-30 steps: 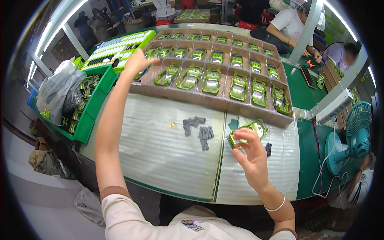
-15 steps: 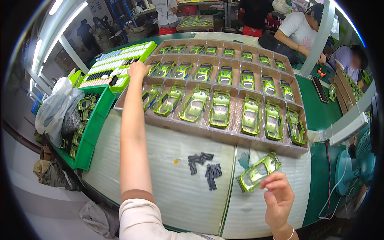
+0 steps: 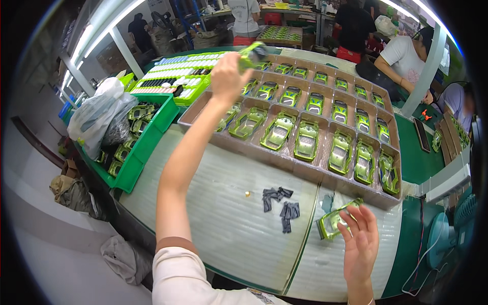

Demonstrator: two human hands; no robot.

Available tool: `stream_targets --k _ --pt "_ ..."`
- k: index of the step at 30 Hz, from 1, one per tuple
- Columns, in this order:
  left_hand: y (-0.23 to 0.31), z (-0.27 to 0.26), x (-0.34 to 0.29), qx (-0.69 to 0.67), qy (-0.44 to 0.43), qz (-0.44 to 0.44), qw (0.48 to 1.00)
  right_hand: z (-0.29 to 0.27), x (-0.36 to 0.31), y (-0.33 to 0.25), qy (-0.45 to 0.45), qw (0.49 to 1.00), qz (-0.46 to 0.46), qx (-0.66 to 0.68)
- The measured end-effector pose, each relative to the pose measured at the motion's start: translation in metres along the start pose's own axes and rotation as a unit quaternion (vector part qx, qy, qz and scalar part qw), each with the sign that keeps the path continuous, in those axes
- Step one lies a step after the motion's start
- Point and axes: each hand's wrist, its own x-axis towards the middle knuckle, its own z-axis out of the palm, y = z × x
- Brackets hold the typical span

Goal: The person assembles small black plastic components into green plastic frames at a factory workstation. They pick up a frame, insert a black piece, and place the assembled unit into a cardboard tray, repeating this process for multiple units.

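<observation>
Raised over the far left corner of the divided tray (image 3: 315, 173), my left hand (image 3: 226, 79) grips a green toy car body (image 3: 253, 55) with a dark window part. The tray's compartments hold rows of green toy car bodies; the far rows have dark windows, the near row is see-through. My right hand (image 3: 362, 238) has its fingers spread, palm turned inward. Just behind it a see-through green car shell (image 3: 329, 226) lies tilted on the table, partly covered by the fingers; whether they touch it I cannot tell. Small black strips (image 3: 290, 210) lie in the table's middle.
A green bin (image 3: 148, 147) of car shells stands left, with a plastic bag (image 3: 96, 117) against it. Behind is a light green rack (image 3: 178, 71) of white and black pieces. A phone (image 3: 421, 134), a metal post and a teal fan (image 3: 440, 236) are right. Other people sit and stand beyond.
My left hand has risen and moved right from the tray's left edge, now with a car body in it. My right hand's fingers have spread and lifted beside the shell. The view has shifted.
</observation>
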Motion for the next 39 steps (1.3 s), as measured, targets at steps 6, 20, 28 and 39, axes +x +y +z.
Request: stream_targets --k 6,20,28,39 --pt "0.172 -0.106 -0.072 -0.264 0.019 0.217 0.940 -0.006 0.004 0.008 -0.083 0.994 0.012 0.076" --pt "0.259 -0.153 -0.156 -0.370 -0.112 0.200 0.900 -0.051 0.029 -0.015 0.037 0.972 -0.174 0.151" --pt "0.309 -0.145 -0.183 -0.338 -0.275 0.302 0.848 -0.064 0.038 -0.020 0.068 0.953 -0.244 0.166" --pt "0.280 -0.159 -0.190 -0.379 -0.350 0.177 0.838 -0.037 0.026 -0.007 -0.079 0.966 -0.233 0.077"
